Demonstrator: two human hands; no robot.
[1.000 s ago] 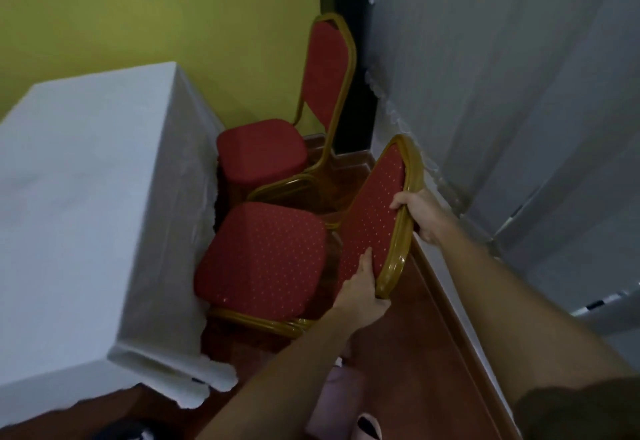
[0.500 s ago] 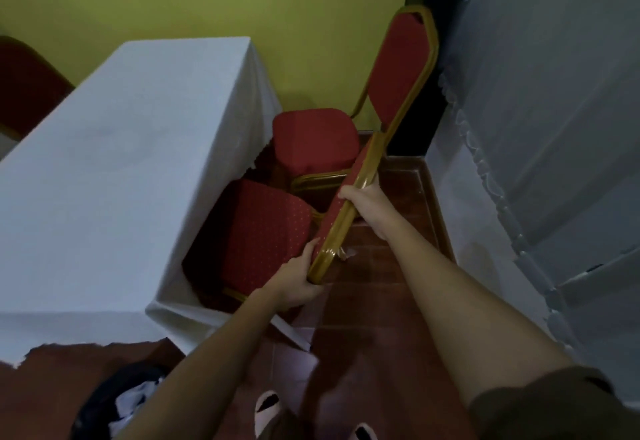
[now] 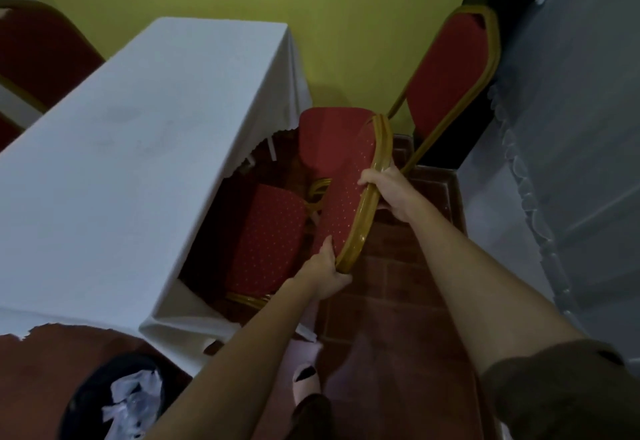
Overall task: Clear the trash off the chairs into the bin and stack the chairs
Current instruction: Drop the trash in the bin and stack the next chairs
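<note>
The bin (image 3: pixel 114 401) at lower left already holds crumpled white trash (image 3: pixel 133 401). The left hand (image 3: pixel 325 275) grips the dotted chair (image 3: pixel 343 204) by the bottom of its backrest, the right hand (image 3: pixel 389 190) its gold side rail, likely to lift it onto the corner chair (image 3: pixel 446 72) beside the draped worktop (image 3: pixel 138 149).

no writing, label, brand or number can be read anywhere here; the only marking is a plain pattern of pale dots on the red chair fabric (image 3: pixel 346 197).
</note>
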